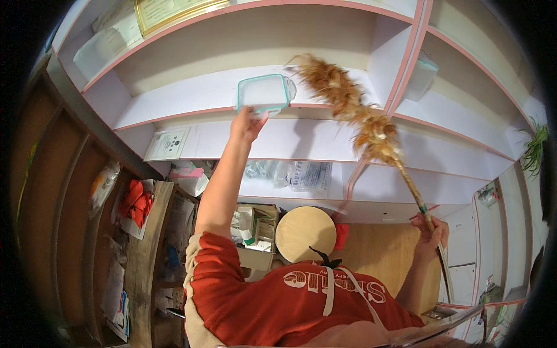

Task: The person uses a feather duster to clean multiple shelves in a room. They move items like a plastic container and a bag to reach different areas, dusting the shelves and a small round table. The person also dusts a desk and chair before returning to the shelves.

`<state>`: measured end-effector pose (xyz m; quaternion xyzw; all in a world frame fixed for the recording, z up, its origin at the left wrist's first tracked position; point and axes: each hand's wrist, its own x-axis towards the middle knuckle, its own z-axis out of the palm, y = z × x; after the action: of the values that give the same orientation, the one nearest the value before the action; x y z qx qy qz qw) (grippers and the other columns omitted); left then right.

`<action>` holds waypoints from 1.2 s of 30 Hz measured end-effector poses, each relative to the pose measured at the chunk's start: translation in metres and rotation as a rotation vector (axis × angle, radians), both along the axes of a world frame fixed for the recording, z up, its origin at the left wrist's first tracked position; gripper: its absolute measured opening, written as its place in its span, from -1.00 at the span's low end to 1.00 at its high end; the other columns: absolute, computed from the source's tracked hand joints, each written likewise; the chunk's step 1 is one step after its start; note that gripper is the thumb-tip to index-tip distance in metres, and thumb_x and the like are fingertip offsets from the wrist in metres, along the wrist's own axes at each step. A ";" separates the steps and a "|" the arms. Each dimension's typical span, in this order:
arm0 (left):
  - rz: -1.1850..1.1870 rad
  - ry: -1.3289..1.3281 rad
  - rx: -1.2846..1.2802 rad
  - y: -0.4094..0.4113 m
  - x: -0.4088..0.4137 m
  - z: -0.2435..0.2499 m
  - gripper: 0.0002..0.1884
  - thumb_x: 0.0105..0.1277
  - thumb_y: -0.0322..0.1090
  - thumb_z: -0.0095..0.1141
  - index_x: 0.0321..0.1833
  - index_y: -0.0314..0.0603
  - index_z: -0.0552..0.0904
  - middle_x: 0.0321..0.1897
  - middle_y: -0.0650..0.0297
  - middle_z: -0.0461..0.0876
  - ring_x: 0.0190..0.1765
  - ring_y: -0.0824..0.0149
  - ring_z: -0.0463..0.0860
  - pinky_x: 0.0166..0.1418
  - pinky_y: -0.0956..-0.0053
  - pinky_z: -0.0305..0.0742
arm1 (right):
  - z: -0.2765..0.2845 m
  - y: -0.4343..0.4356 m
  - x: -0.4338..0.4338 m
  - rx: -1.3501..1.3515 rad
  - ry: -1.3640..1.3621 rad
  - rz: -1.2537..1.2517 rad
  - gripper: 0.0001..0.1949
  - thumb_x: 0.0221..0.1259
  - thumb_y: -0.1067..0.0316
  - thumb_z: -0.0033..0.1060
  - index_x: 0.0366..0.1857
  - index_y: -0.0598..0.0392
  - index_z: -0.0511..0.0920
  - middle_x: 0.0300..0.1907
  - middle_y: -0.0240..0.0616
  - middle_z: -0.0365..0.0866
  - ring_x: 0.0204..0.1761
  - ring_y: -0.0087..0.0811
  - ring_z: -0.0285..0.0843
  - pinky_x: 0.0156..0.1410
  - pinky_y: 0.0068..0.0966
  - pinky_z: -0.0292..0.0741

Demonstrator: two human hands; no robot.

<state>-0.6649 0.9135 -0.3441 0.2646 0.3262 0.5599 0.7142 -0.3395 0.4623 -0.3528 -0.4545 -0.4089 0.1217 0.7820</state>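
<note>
My left hand reaches up and grips the near edge of a clear plastic snap-lock container with a teal seal around its lid. The container is at the front of a white shelf; how deep it is, I cannot tell. My right hand is closed around the handle of a brown feather duster, low on the right. The duster slants up to the left. Its blurred feathers pass in front of the pink shelf edges, with the tip just right of the container.
Framed certificates and a clear box stand on the upper left shelf. Another box is at right. Below are plastic bags, a round wooden stool and a filled carton. A dark wooden rack flanks the left.
</note>
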 end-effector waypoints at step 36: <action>0.480 -0.617 0.006 -0.239 -0.203 -0.053 -0.63 0.23 -0.48 -0.04 0.11 -0.42 0.47 0.05 0.04 0.57 0.03 0.12 0.61 0.09 0.30 0.60 | -0.023 0.173 -0.126 -0.140 0.226 0.638 -0.67 0.39 0.25 -0.15 -0.12 0.38 0.48 -0.24 0.11 0.60 -0.23 -0.08 0.66 -0.13 -0.18 0.64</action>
<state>-0.8675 0.6746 -0.3973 0.0019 0.1470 0.7653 0.6267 -0.4651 0.6358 -0.3756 -0.3400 -0.4317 0.4372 0.7119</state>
